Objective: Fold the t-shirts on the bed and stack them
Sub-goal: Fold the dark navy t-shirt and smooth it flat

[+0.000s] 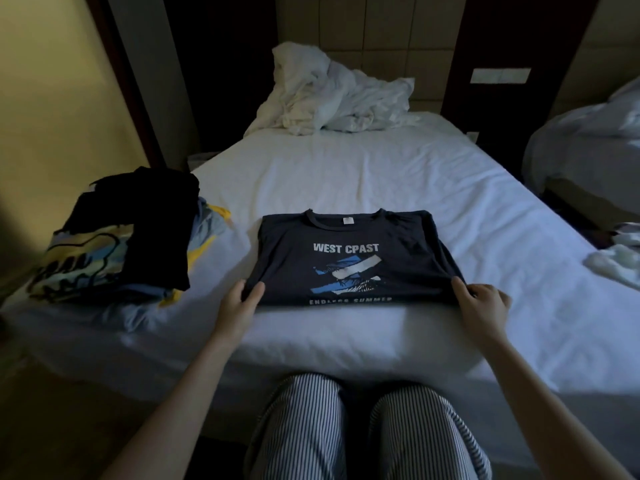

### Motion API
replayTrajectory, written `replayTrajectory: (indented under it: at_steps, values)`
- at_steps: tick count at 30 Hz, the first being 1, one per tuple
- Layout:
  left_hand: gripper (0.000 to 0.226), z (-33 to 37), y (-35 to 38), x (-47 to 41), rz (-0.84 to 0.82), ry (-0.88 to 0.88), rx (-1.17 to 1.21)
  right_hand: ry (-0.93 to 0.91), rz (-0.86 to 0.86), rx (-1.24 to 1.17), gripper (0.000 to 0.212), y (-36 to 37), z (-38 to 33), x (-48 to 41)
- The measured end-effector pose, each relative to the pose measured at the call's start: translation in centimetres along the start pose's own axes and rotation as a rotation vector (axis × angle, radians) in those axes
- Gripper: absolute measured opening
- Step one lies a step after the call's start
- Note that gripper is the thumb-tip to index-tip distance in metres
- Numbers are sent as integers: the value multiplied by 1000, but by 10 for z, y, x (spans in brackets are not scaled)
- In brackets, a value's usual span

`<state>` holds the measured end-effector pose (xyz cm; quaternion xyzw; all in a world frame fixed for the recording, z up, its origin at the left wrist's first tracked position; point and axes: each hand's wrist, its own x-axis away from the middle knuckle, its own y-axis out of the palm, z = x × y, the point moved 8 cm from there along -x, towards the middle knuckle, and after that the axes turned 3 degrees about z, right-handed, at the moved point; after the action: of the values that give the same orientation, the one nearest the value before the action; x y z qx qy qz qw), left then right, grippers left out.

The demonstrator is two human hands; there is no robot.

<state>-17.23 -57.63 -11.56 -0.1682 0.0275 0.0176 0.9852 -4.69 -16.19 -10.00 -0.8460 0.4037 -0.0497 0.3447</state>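
Lower line of print on the navy t-shirt point(349, 258) half lost over its near fold, neck label point(347, 220) too small to read, black garment point(156, 220) covering part of the printed shirt point(79, 258), second bed point(585, 147) cut by the right edge

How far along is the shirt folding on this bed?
Roughly midway, it seems. Done: the navy shirt has its sleeves tucked in, a neat rectangle. In hand: the left hand and right hand pinch its near corners, probably for the last fold. Left: it has yet to join the pile on the left, topped by a black shirt; whether that pile is neatly folded is unclear.
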Motion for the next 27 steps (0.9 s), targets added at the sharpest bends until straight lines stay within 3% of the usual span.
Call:
replayTrajectory:
  at_steps: [5,9,13,16,21,24,27]
  values:
    - [29,-10,-27,3,20,-172,229,55,-95,178,49,-10,10,17]
    - [4,-23,-21,20,-37,-302,352,-37,-34,178,32,-11,18,34]
    - [16,-12,-23,18,15,-399,495,-4,25,38,29,-24,4,29]
    - [21,-22,-22,20,24,-549,566,45,39,-2,9,-28,7,33]
    - [8,-30,-8,43,6,-526,537,-253,69,186,52,-14,22,65]
    - [36,-21,-8,44,15,-531,663,-324,27,167,59,-18,7,62]
    - [36,-17,-3,47,40,-581,878,-441,-156,419,65,3,2,64]
